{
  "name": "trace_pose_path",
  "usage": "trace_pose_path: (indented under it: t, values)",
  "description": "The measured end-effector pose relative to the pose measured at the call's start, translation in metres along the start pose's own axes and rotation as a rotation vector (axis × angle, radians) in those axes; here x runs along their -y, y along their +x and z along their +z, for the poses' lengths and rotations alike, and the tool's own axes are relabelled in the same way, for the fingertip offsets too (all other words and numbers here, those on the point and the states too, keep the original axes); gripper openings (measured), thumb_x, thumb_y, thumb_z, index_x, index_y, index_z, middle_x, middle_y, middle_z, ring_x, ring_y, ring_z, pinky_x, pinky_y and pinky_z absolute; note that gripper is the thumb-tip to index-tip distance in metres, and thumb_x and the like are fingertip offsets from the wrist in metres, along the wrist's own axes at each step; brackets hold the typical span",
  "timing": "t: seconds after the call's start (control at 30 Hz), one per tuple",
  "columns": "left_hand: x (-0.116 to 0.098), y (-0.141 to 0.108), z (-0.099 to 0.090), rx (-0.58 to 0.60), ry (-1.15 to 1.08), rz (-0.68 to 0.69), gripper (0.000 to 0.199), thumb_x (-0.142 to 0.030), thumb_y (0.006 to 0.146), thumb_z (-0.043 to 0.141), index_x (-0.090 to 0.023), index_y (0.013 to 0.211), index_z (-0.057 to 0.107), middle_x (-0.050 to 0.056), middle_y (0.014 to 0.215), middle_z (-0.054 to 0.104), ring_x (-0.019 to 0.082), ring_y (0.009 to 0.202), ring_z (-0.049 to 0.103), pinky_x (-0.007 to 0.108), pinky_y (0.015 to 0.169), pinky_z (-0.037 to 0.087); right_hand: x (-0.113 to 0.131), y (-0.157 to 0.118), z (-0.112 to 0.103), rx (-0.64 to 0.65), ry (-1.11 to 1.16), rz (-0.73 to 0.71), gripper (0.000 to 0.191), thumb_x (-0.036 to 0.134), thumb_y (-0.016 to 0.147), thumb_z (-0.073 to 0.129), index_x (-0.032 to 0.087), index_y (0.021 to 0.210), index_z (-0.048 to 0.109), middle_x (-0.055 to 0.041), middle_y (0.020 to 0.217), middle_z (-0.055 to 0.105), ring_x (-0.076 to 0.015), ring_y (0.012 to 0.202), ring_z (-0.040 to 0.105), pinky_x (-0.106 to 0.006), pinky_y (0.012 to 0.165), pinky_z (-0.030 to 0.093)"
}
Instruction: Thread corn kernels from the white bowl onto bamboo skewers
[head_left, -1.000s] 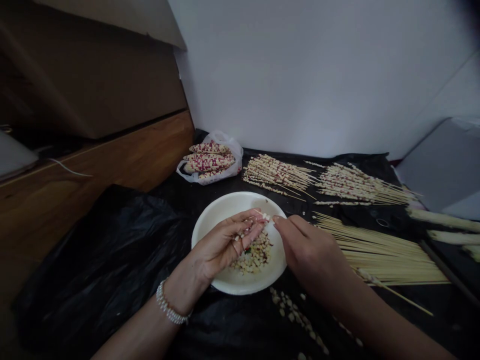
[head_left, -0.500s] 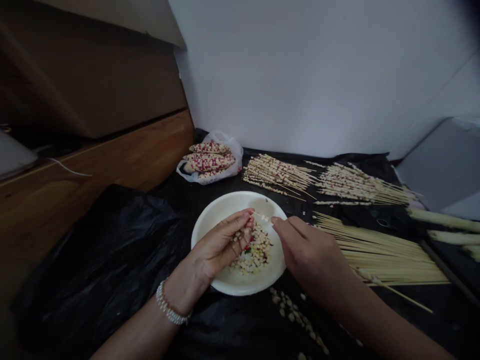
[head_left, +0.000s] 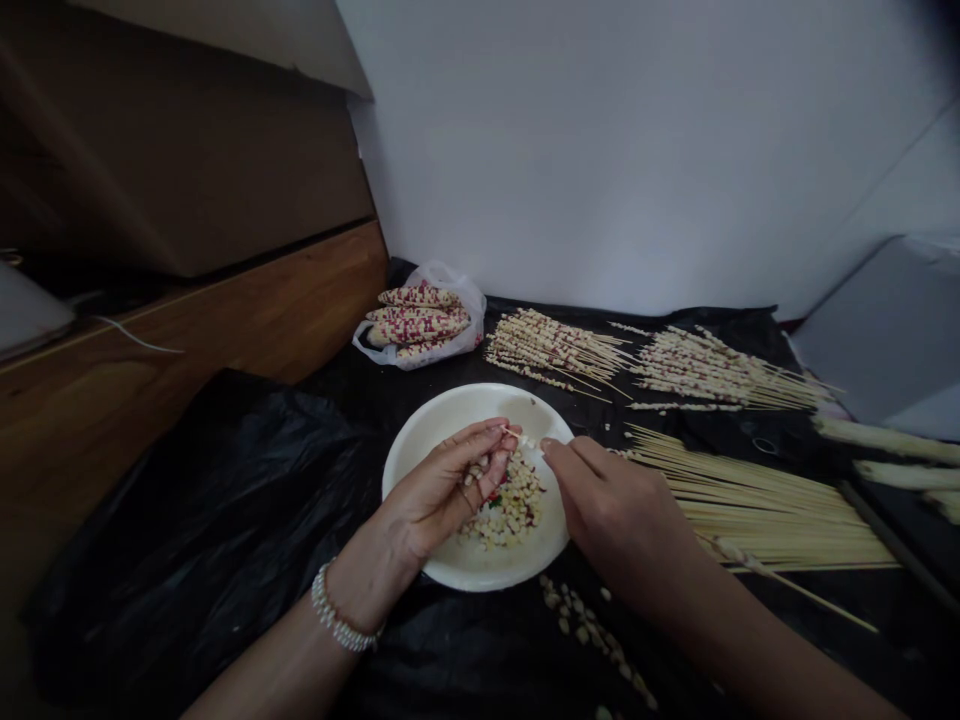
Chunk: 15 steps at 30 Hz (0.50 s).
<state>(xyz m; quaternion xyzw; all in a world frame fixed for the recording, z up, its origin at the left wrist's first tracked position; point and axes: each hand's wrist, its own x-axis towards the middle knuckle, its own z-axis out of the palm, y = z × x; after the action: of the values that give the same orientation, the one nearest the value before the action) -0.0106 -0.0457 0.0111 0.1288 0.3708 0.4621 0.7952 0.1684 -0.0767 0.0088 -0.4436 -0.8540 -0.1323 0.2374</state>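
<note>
Right hand [head_left: 619, 500] grips a thin stick [head_left: 513, 433] bearing pale kernels [head_left: 529, 442]; the left hand [head_left: 450, 483] curls at its tip, its exact hold too small to tell. The stick lies above a white bowl [head_left: 439, 424], likely so strays drop inside. Right hand overlaps the rim [head_left: 551, 407]; bare sticks [head_left: 780, 510] crowd that side, black plastic [head_left: 180, 530] spreads left.

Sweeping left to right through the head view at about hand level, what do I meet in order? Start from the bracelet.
Beaded bracelet → left hand → pale kernels on the skewer → right hand → bare skewers. The bowl overlaps both hands, so I leave it out.
</note>
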Motion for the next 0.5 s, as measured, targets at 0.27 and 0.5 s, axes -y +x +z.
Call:
trace_pose_path:
  t: [0.27,0.5]
  values:
    - [-0.0025,-0.0031,0.003,-0.02,0.003,-0.023,0.014,-0.002,0.075,0.065,-0.011,0.085,0.07,0.004,0.082,0.07,0.007,0.065,0.065,0.013,0.063,0.054,0.0019,0.0011,-0.0018,0.017,-0.013,0.005,0.027,0.006,0.081,0.043,0.013,0.102,0.06,-0.0031,0.075,0.057,-0.0141,0.058,0.05,-0.027,0.051,0.032]
    - [-0.0019,0.0008,0.0019,-0.044,-0.097,-0.01,0.013,-0.003,0.078,0.062,-0.008,0.088,0.069,0.008,0.088,0.07,0.01,0.076,0.067,0.015,0.071,0.055,0.0019,0.0011,-0.0008,-0.019,-0.02,0.002,0.03,0.006,0.081,0.042,0.011,0.104,0.06,-0.0042,0.076,0.058,-0.0144,0.058,0.052,-0.027,0.051,0.033]
